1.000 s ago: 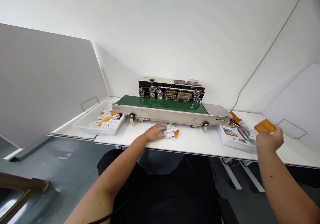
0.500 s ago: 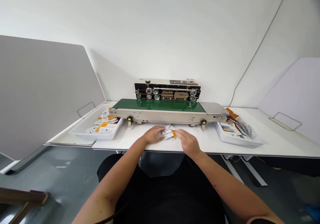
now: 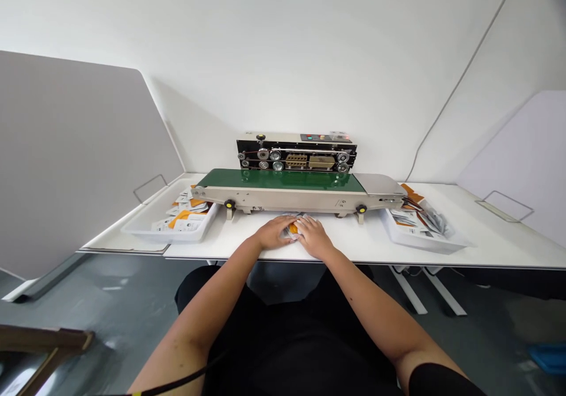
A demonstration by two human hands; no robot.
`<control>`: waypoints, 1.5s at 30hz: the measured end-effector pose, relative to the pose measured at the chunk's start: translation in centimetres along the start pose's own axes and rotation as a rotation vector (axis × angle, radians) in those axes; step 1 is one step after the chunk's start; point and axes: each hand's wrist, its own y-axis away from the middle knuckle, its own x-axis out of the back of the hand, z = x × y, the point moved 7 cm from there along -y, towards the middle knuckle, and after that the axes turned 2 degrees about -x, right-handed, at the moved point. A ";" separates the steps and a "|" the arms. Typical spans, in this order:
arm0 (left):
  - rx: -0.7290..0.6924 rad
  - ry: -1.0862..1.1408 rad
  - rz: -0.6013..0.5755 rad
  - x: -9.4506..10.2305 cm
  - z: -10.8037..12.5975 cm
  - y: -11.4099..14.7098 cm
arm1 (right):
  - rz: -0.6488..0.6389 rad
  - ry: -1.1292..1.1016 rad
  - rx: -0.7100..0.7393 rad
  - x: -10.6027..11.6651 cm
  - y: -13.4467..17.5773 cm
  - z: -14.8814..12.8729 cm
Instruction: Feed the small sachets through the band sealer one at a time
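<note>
Small white and orange packets [image 3: 292, 228] lie in a loose pile on the white table, mostly covered by my hands. My left hand [image 3: 271, 234] curves around the pile's left side, its fingers beyond it and its thumb on the near side. From the right, my right hand [image 3: 315, 238] rests over the packets with its fingers stretched out and slightly apart. The fingertips of both hands almost meet above the pile. Just behind them stands a belt sealing machine with a green conveyor belt [image 3: 283, 181].
A clear plastic bin [image 3: 177, 238] with similar packets stands at the left. Another bin [image 3: 424, 243], holding packets and bags, is under the machine's right end. The sealer's roller head [image 3: 296, 154] rises behind the belt. The white table's [image 3: 247, 253] front edge is near my forearms.
My right hand has moved left onto the packets and its fingers now cover them. My left hand has stayed around the pile. The view has tilted slightly.
</note>
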 end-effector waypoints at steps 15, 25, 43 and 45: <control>-0.041 -0.225 0.092 1.5 1.7 0.2 | -0.049 -0.264 0.115 -0.3 0.1 -0.5; -0.102 -0.259 0.044 1.3 2.4 0.1 | -0.035 -0.284 0.073 0.1 0.0 -0.3; -0.070 -0.192 0.004 0.5 1.6 0.4 | 0.013 -0.393 0.092 1.0 0.7 0.1; -0.080 -0.242 0.008 0.5 1.8 0.2 | 0.020 -0.380 0.088 1.0 0.7 0.1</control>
